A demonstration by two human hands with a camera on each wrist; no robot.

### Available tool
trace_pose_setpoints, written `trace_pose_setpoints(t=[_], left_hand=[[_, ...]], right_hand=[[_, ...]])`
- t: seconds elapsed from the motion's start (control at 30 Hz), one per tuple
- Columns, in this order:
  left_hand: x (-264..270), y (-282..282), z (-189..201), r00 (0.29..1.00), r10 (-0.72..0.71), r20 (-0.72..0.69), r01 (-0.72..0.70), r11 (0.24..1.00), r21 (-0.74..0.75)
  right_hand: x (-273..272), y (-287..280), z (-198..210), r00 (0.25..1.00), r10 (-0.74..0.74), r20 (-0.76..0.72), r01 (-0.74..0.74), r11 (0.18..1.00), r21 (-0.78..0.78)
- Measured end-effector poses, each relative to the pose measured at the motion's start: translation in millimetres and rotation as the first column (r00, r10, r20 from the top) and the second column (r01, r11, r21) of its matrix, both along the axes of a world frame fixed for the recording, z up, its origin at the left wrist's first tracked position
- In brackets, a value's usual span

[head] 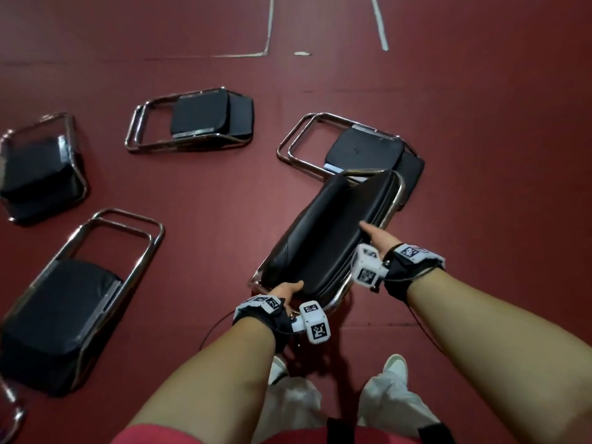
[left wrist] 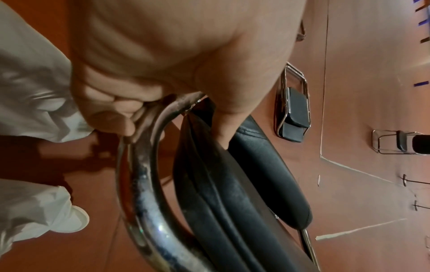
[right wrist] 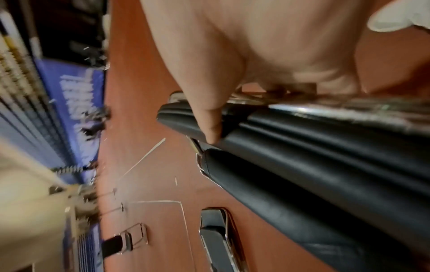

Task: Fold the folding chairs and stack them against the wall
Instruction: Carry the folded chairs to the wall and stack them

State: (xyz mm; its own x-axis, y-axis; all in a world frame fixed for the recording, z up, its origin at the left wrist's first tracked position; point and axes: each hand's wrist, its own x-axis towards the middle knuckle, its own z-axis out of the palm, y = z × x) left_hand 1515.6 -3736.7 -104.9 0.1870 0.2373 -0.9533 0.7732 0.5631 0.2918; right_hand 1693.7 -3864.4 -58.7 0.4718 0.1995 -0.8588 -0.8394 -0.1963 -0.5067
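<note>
Both hands are on a folded chair with black padded cushions and a chrome tube frame (head: 333, 232), held off the dark red floor (head: 480, 123) in front of the person. The left hand (head: 286, 291) has its fingers (left wrist: 111, 103) curled round the curved chrome tube at the near end, thumb on the cushion. The right hand (head: 376, 240) grasps the frame's side rail, thumb (right wrist: 209, 117) pressed on the black padding. 4 more folded black-and-chrome chairs (head: 192, 120) lie flat on the floor around it.
</note>
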Motion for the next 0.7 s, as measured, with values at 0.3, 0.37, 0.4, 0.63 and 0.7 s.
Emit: trace_pose_setpoints(t=[0.3, 0.37, 0.4, 0.63, 0.7], left_hand=[[-30.8, 43.4, -22.4, 0.989, -0.151, 0.007, 0.151, 0.978, -0.141], [-40.4, 43.8, -10.7, 0.994, -0.111, 0.019, 0.112, 0.985, -0.129], [-44.8, 46.0, -2.4, 0.996, -0.087, 0.019, 0.088, 0.988, -0.123], [-49.0, 72.3, 20.5, 0.996, -0.035, 0.077, 0.040, 0.997, -0.060], [-47.7, 76.4, 33.9, 0.993, -0.079, 0.088, 0.082, 0.996, -0.023]], right_hand=[[-69.1, 14.9, 8.5, 0.956, 0.270, -0.116, -0.288, 0.940, -0.185], [-79.7, 15.6, -10.7, 0.974, 0.216, -0.066, -0.226, 0.947, -0.230], [-82.3, 15.6, -24.2, 0.982, 0.185, -0.048, -0.191, 0.950, -0.246], [-68.9, 41.0, -45.9, 0.994, 0.045, 0.103, -0.025, 0.981, -0.191], [-62.1, 52.3, -31.7, 0.989, 0.035, 0.142, -0.012, 0.987, -0.161]])
